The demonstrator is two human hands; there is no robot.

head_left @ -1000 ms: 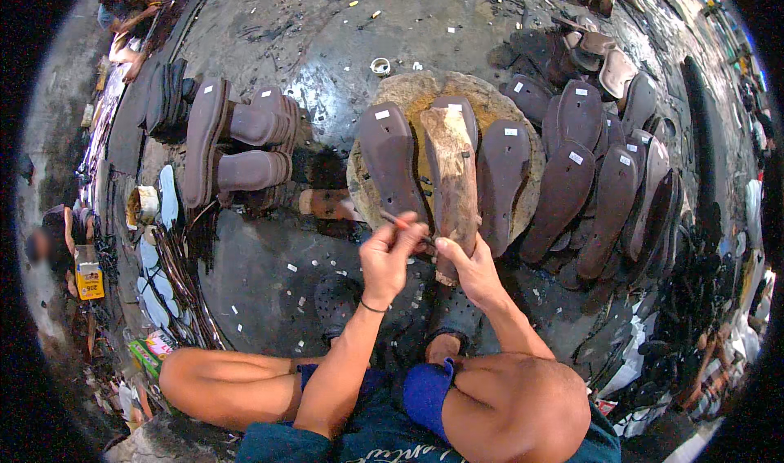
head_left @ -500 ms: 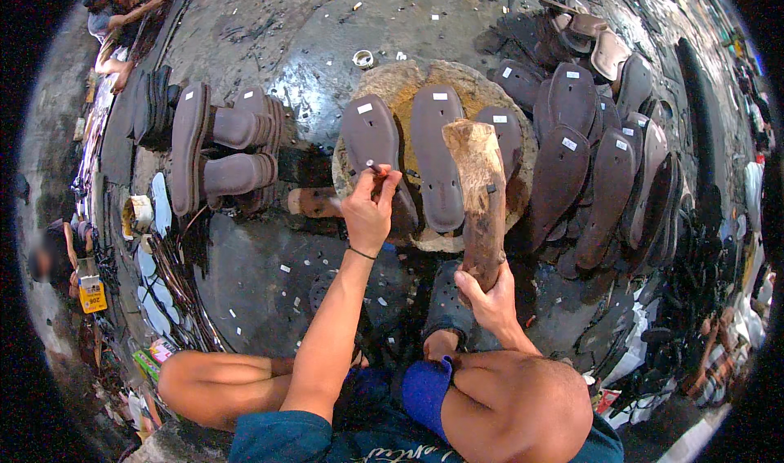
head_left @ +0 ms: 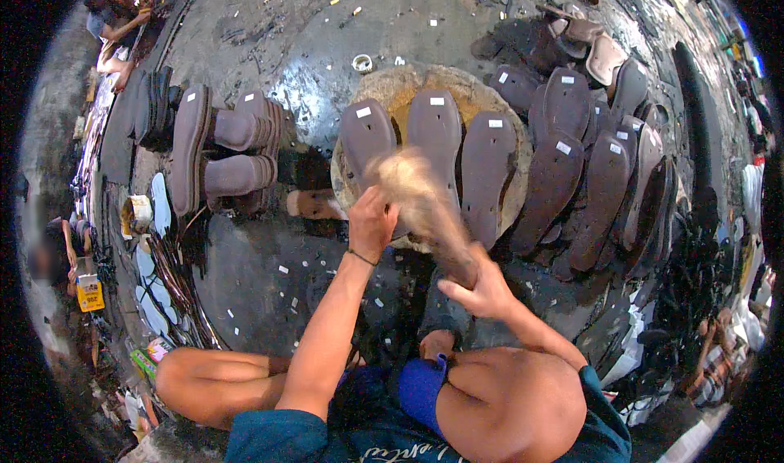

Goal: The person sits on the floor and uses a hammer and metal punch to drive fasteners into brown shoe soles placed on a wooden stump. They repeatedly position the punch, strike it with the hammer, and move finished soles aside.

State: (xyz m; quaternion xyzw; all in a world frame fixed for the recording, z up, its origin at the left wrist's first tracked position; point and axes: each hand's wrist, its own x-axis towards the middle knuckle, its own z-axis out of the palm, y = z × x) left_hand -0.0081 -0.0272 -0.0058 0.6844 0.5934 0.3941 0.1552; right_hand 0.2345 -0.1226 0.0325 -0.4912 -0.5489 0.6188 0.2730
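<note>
Three brown shoe soles lie upright on a round, worn block [head_left: 469,87]: a left sole [head_left: 365,140], a middle sole [head_left: 436,122] and a right sole [head_left: 490,169]. Each has a small white label near its top. My left hand [head_left: 373,224] is closed over the lower part of the left sole, round a slim metal punch whose end is hidden now behind the mallet. With my right hand [head_left: 486,287] I grip the handle of a wooden mallet [head_left: 447,233]. Its pale head, smeared by motion, is right over the punch beside my left fingers.
Stacked brown soles [head_left: 189,149] stand to the left. A heap of labelled soles [head_left: 549,193] lies at the right. Beyond the block sits a small white ring [head_left: 362,61]. A wooden piece [head_left: 314,204] is left of the block. At far upper left is another person [head_left: 122,18].
The mallet has swung left and down from upright to over my left hand, blurring. My left hand has dropped slightly lower. The right sole, partly covered before, now shows fully.
</note>
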